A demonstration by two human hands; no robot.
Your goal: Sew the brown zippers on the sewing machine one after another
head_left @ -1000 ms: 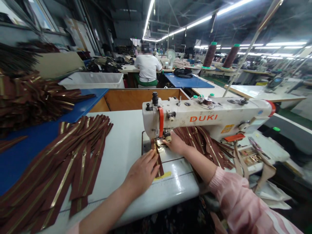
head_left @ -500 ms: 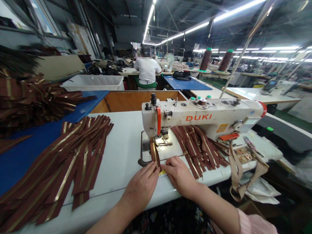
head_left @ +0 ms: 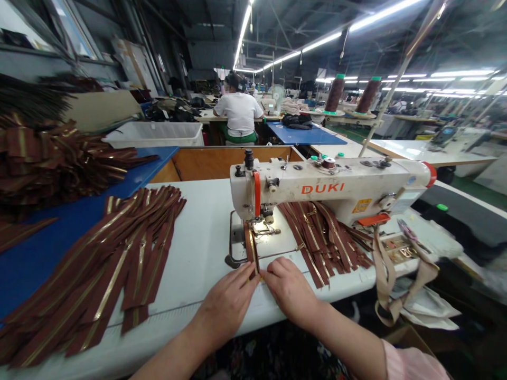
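A brown zipper strip point(head_left: 251, 244) with gold teeth runs from under the needle area of the white sewing machine point(head_left: 285, 182) toward me. My left hand point(head_left: 228, 295) presses its fingers together on the strip's near end, from the left. My right hand point(head_left: 292, 289) is closed, its fingertips pinching at the right edge of that same end; the fingertips partly hide it. Right of the needle plate, several brown zippers point(head_left: 322, 240) lie under the machine arm. To the left, a larger bundle of zippers point(head_left: 134, 248) is spread over the white table point(head_left: 198, 227).
More brown zippers point(head_left: 51, 153) are heaped on a blue surface point(head_left: 59, 227) at left. At right are a small parts tray point(head_left: 400, 250), scissors point(head_left: 410, 232) and a hanging beige strap point(head_left: 386, 285). A person point(head_left: 238, 113) in a white top sits ahead, facing away.
Both hands stay at the zipper's near end, and the right fingertips have moved slightly left, closer to the left ones. A yellow patch beneath them is now mostly covered. The view has shifted slightly.
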